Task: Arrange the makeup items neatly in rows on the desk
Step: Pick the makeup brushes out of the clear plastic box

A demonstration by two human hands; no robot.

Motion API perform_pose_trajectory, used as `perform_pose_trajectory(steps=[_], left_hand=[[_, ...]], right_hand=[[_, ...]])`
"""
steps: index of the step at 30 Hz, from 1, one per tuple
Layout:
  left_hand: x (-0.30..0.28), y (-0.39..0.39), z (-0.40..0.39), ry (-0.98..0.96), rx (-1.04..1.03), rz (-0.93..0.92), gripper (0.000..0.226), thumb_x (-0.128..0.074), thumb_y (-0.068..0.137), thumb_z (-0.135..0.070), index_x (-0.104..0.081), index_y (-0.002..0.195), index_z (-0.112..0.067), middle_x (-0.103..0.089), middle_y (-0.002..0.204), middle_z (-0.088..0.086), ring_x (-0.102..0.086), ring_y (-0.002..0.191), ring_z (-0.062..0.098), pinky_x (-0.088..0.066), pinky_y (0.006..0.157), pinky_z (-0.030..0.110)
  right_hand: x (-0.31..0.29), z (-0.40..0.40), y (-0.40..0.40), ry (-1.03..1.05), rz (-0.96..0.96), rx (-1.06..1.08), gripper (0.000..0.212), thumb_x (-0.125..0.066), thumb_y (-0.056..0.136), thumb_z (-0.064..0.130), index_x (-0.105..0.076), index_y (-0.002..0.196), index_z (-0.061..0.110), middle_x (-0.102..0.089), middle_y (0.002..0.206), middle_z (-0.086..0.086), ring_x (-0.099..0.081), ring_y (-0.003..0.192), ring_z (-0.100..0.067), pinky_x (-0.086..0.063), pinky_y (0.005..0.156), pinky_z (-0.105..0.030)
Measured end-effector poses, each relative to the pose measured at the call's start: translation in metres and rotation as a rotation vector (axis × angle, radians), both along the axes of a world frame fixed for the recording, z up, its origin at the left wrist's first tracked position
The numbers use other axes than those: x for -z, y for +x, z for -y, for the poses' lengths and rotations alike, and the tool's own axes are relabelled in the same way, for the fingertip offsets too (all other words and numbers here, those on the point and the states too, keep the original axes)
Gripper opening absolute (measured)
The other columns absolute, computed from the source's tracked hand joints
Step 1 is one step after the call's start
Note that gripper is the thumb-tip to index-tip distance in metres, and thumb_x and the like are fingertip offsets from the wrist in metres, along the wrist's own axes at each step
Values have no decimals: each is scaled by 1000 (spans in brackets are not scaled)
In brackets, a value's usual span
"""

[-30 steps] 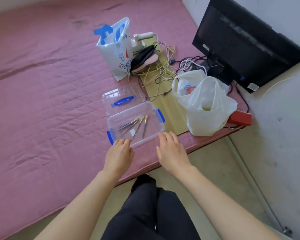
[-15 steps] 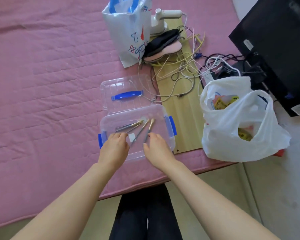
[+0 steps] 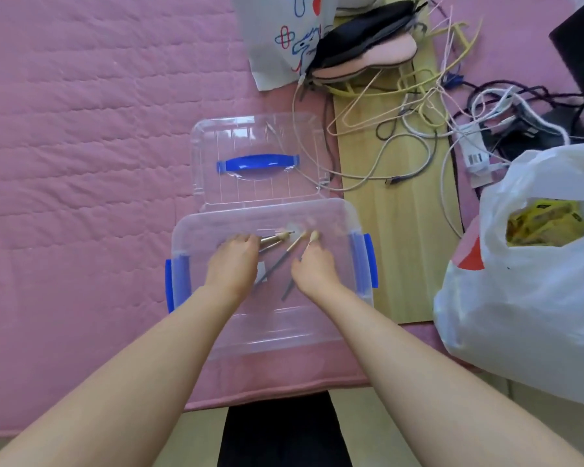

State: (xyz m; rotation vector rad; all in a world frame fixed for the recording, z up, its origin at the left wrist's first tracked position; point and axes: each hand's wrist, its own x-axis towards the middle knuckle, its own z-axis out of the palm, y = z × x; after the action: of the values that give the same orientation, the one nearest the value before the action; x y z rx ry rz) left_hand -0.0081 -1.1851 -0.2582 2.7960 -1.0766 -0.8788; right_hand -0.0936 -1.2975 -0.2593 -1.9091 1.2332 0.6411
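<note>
A clear plastic box (image 3: 321,328) with blue latches stands open on the pink quilt, and several makeup brushes lie on its bottom. Both my hands are inside it. My left hand (image 3: 231,264) has its fingers curled over the handles of two gold-ferruled brushes (image 3: 273,240). My right hand (image 3: 314,267) is curled over a brush whose pale tip (image 3: 314,234) pokes out past the fingertips. A dark-handled brush (image 3: 281,260) lies slantwise between the two hands, untouched. A small white scrap (image 3: 261,275) sits under it.
The box's clear lid (image 3: 216,136) with a blue handle lies just beyond the box. To the right is a wooden board (image 3: 402,251) with tangled cables (image 3: 415,106); a white plastic bag (image 3: 520,298) stands at the right, a printed bag (image 3: 270,38) and insoles (image 3: 368,55) at the back.
Both hands have gone from the box's near rim down into it and onto the brushes. The camera has moved closer and tilted down over the box.
</note>
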Motion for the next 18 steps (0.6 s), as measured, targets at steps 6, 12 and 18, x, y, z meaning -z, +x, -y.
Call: perform_pose_trajectory(steps=[6,12,18], left_hand=[[18,4,12,113,-6,71,27,-46,85,4,-54,107,-10,-61,108,12,-54,102,32,-34,68,34],[22,4,15,154,40,72,29,-48,82,8,-55,106,-7,-62,108,14,-57,100,34,-35,68,35],[32,6,15,152,68,53,27,-49,84,7,-55,107,-6,-60,109,15,-58,100,35,-43,74,39]], right_hand=[[36,3,5,-53,-73,98,41,-41,97,9,-28,135,8,-55,125,-16,-58,110,-35,-34,71,-28],[50,5,3,-155,-165,54,30,-38,102,20,-34,126,3,-59,120,-18,-60,107,-36,-37,69,-31],[56,0,-1,-197,-202,-5,29,-40,100,16,-40,126,3,-61,121,-15,-60,110,-34,-46,79,-34]])
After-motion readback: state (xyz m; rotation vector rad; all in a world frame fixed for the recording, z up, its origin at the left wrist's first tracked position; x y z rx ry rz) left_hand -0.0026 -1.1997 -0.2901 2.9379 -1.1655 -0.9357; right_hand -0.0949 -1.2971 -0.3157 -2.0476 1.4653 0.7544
